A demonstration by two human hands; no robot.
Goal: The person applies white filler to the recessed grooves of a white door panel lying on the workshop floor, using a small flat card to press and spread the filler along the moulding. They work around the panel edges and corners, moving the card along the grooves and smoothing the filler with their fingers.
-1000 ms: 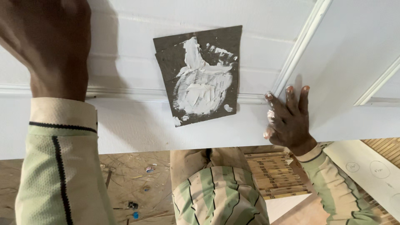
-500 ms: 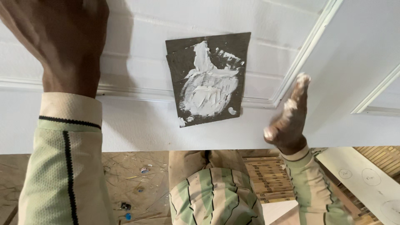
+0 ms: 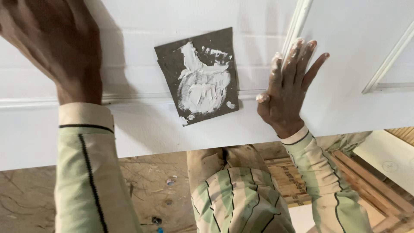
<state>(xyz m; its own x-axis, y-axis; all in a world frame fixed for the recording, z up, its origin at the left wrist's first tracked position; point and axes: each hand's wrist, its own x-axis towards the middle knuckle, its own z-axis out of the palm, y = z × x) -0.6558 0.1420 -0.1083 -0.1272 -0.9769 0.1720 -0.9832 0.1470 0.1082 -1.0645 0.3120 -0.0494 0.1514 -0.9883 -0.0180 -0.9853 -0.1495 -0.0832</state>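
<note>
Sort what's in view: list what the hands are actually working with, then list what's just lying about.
In use:
- white panelled door, lying flat
- right hand, filler-smeared, flat on the door beside its raised moulding
- left hand, resting on the door
- grey square board smeared with white filler, lying on the door between the hands

Lying about:
- wooden slats on the floor
- small debris on the floor

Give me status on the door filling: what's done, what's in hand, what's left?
Done: filler has been scooped out onto the grey card, which lies on the white door. In hand: right hand, fingers smeared white, lies flat on the door beside the panel moulding; left hand rests on the door, holding nothing. Left: a good deal of filler sits unused on the card; how much of the door is filled can't be told.
</note>
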